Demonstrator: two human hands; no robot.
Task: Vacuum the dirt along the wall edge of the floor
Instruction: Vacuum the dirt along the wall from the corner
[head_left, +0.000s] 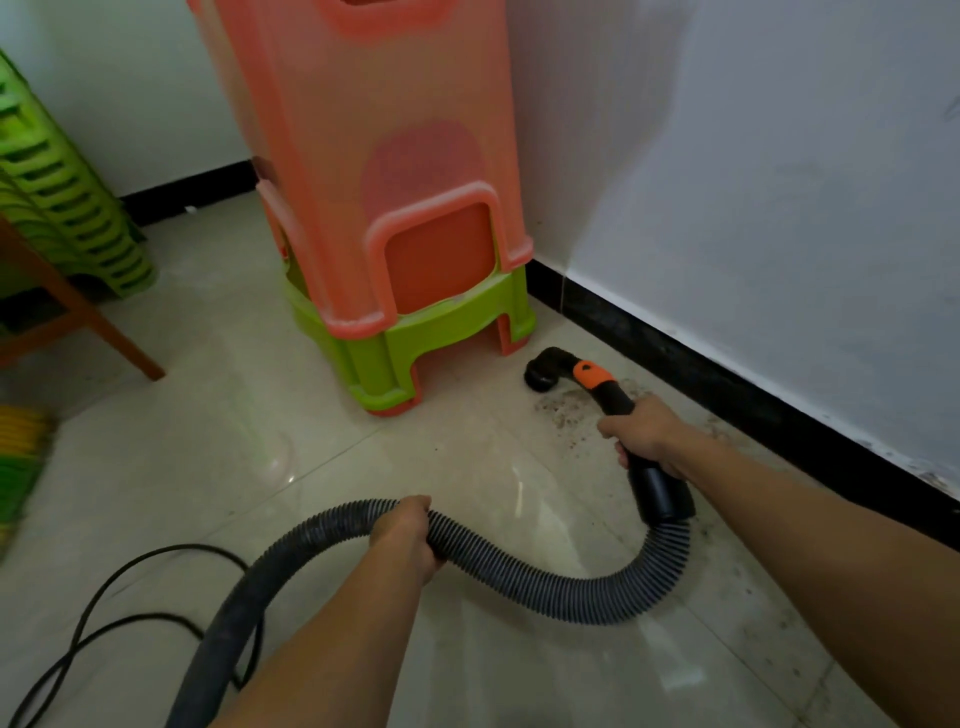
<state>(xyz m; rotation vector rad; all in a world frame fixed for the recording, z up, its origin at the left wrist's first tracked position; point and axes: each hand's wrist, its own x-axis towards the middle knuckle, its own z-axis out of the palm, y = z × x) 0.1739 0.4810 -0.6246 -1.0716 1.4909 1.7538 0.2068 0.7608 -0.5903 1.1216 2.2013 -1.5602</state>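
Nozzle: the round black nozzle (541, 372) is set down on the tiled floor (249, 426), just beside the foot of the stacked plastic stools (415, 234) and near the black skirting (727, 387) at the base of the wall (753, 182).
Right hand: the right hand (643, 435) is wrapped around the black wand (661, 491), below its orange collar (592, 375); the grip is closed on the tube.
Left hand: the left hand (408, 531) is curled around the ribbed hose (545, 590), which is held up off the tiles in a loop.
Dirt: a brown scatter of dirt (567, 408) is seen on the tiles between the nozzle and the right hand, close to the skirting.
Done so far: little can be credited as cleaned; the tiles by the stool foot look bare (though glare makes this hard to judge).
Left to do: the scatter just behind the nozzle is judged not yet lifted, and darker specks (769, 629) are seen along the wall edge nearer the person, so most of the strip appears to be outstanding.
Elsewhere: a black cable (104, 621) is trailed over the floor at the lower left.
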